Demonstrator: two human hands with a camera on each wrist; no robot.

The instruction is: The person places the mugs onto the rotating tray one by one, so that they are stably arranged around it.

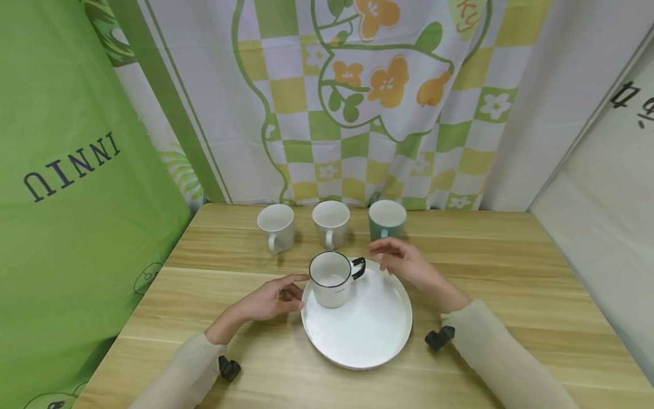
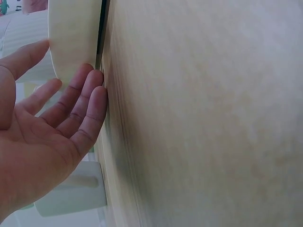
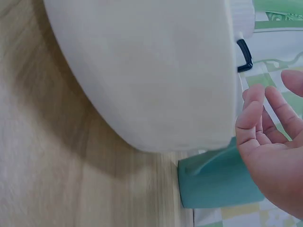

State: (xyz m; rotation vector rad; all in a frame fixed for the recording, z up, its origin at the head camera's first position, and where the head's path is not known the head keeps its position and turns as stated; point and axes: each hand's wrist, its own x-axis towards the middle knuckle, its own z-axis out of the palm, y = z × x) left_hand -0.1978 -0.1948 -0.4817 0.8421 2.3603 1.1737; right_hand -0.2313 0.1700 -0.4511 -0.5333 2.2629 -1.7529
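A round white tray (image 1: 365, 335) with a low rim lies on the wooden table. Toward its back left stands a white mug (image 1: 329, 295) with a dark rim and a black handle (image 1: 359, 268) pointing right. My left hand (image 1: 268, 298) is at the tray's left side; in the left wrist view its spread fingertips (image 2: 98, 97) meet the outer wall close to the tabletop, with the thumb higher up. Over the tray's back right edge, my right hand (image 1: 406, 264) hovers with loosely bent fingers and nothing in them, just in front of a teal mug (image 1: 378, 230).
Along the table's back edge, left of the teal mug, stand two white mugs, one at the left (image 1: 286, 234) and one in the middle (image 1: 338, 234), handles facing me. A patterned curtain (image 1: 327, 136) hangs behind; a green cloth (image 1: 66, 227) borders the left side, a pale one (image 1: 603, 187) the right.
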